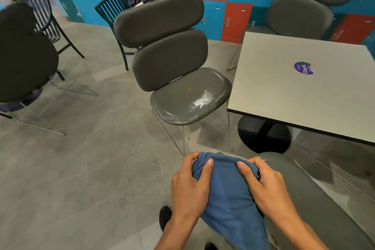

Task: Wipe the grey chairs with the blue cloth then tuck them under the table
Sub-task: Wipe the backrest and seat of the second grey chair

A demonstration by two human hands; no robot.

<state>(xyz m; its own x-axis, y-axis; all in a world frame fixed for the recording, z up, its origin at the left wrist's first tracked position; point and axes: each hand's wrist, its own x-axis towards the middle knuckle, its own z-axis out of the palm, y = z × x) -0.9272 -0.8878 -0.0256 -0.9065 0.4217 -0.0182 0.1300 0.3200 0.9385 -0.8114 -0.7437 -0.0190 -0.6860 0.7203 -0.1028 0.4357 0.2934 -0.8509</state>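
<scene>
Item: blue cloth [227, 195]. Bunched into a long roll, axis running from the person's body fwd toward the chairs; near end hangs down by the legs, far end humped between both hands.

Left hand [190, 186]: fingers curled round the cloth's left flank, thumb laid across the top. Holding it.

Right hand [267, 191]: same on the right flank, fingers wrapped, thumb on top. Holding it. Both hands sit level, approx. mirror images.

Item: grey chair w/ white smear [182, 95]. Straight ahead of the hands, well apart, beyond bare floor [91, 168]. Seat faces right toward the table [300, 87], front edge just beside the table's left edge; not tucked. White smear on the seat's right half, small orange spot beside it.

Key relation: the seat lies fwd and slightly left of the cloth; left hand marginally nearer, though either would reach.

Item: 2nd grey chair [304, 10], behind the table at its far side, seat mostly hidden; can't tell if tucked.

Item: grey surface [316, 199] under the right forearm, prob. a 3rd chair; view too partial to be sure.

Status, judged: wiping not yet begun on the smeared seat; tucking not yet done.
</scene>
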